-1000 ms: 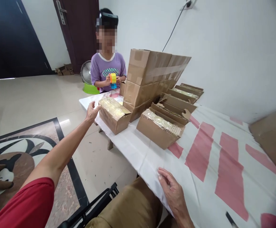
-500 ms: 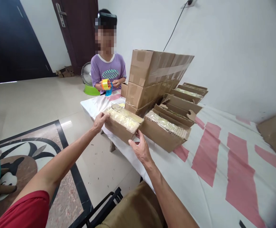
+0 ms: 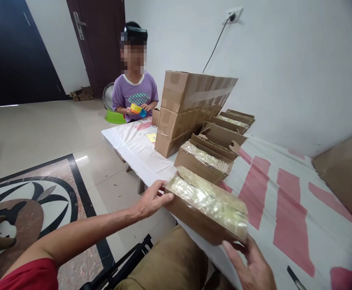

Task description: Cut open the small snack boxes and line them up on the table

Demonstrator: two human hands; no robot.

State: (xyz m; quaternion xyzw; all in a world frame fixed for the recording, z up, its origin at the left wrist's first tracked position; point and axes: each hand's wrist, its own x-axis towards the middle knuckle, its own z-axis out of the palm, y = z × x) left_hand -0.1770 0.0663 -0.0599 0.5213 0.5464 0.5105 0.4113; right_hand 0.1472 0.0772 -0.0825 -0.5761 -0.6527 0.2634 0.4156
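Note:
Between my two hands is an open cardboard box [image 3: 196,219], packed with contents in shiny clear plastic over something yellowish. My left hand [image 3: 153,199] grips its far left end, thumb on the upper edge. My right hand [image 3: 251,262] is closed around the near right corner, with some fingers hidden behind the cardboard. The box is slightly tilted over the table's front edge. Just behind it stands another open cardboard box [image 3: 204,163] with plastic-wrapped contents.
Stacked closed cartons [image 3: 178,96] rise behind, with more open boxes [image 3: 230,121] beside them. Across the table [image 3: 254,249] a person in a purple shirt [image 3: 136,94] holds a yellow-and-blue tape dispenser [image 3: 138,109]. A dark slim object [image 3: 295,278] lies at lower right.
Both hands have brought the box nearer and to the right, away from the stacked cartons. The other person's tape dispenser has turned and sits lower against the body.

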